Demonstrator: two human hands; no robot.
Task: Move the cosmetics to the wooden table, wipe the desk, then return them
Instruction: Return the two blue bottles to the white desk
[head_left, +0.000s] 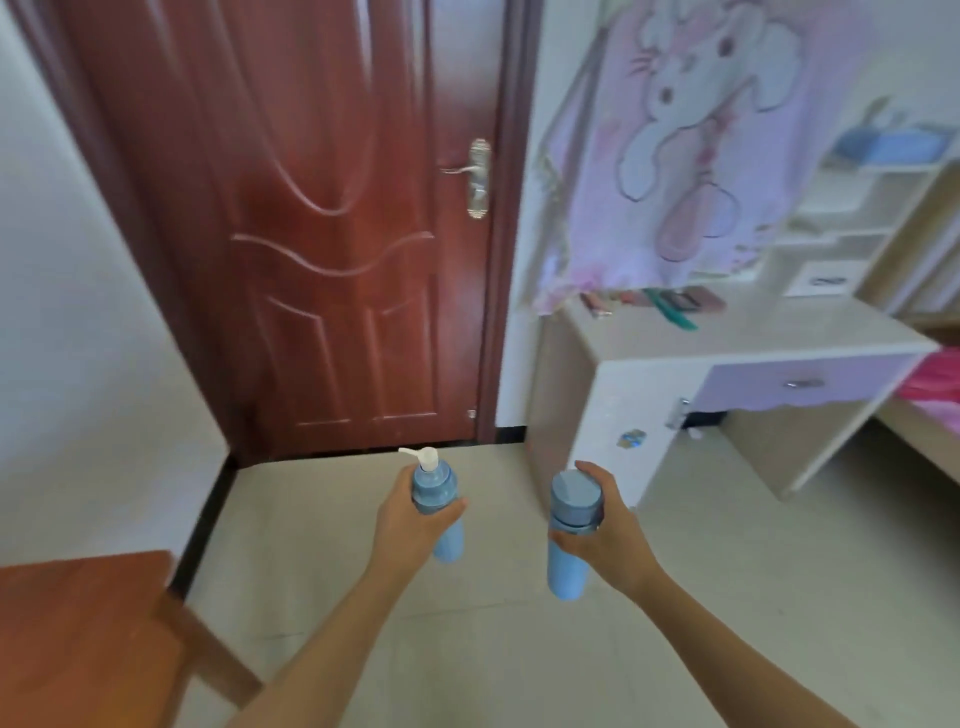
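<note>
Wood, reddish-brown, fills the lower left, where the wooden table (78, 639) is cut off by the frame. The left hand (408, 522) curls its fingers round a pale blue pump bottle (432, 486) with a white nozzle, the right hand (610, 530) grips a blue capped bottle (574, 501), both upright above the floor (727, 571). On the desk (753, 338) farther right, small items (649, 304) blur beyond naming.

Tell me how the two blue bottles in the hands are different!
The pump bottle in the left hand has a white pump on top; the capped bottle in the right hand has a wide, flat, greyish-blue cap. The pump bottle narrows toward its top; the capped bottle is wide to the top. Both have light blue bodies, each gripped near its top.
</note>
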